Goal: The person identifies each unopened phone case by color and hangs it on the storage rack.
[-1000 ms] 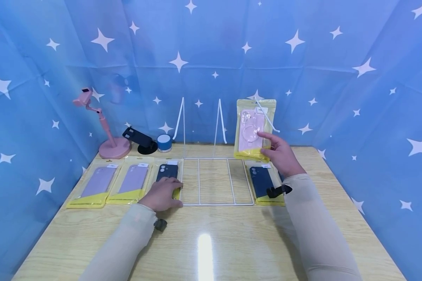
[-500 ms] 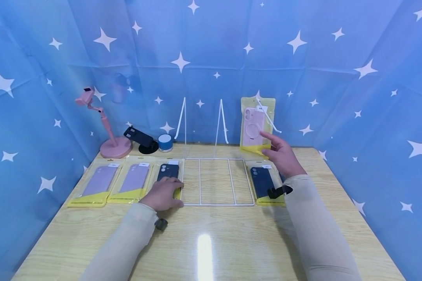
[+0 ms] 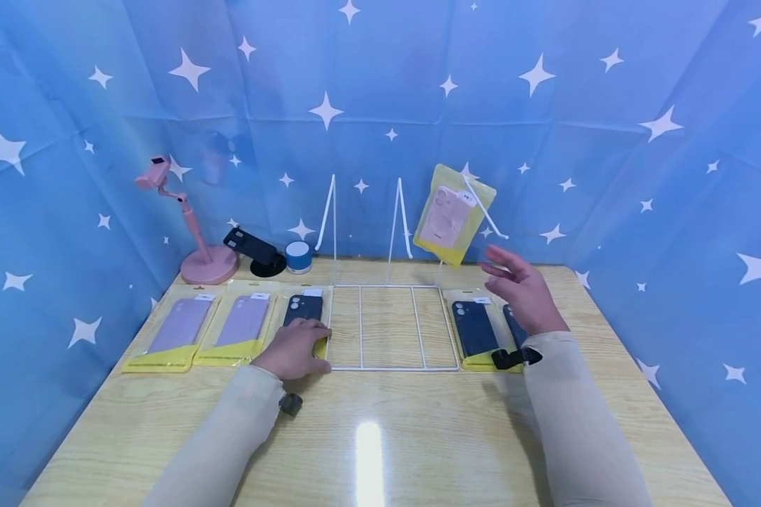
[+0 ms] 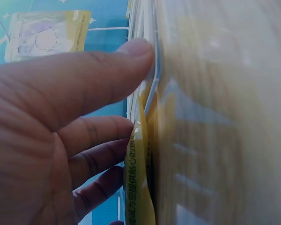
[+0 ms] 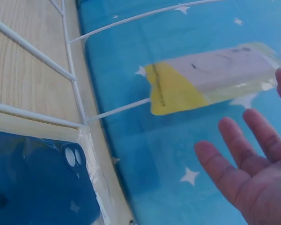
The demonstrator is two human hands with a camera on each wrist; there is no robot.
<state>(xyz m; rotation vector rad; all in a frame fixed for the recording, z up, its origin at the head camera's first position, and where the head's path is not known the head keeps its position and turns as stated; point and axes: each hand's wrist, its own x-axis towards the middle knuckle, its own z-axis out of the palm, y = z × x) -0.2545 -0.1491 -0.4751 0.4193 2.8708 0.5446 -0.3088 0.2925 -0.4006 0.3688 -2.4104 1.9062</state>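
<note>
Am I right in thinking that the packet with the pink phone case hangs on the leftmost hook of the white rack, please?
Not quite: the packet with the pink phone case hangs on the rightmost hook of the white rack, as the head view shows.

Tilted pouch (image 3: pixel 450 218); apparently on hook (image 3: pixel 487 211)

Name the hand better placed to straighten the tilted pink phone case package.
Probably the right hand: it is empty and close to the pink phone case package, while the left hand rests farther off on a dark phone case package.
</note>
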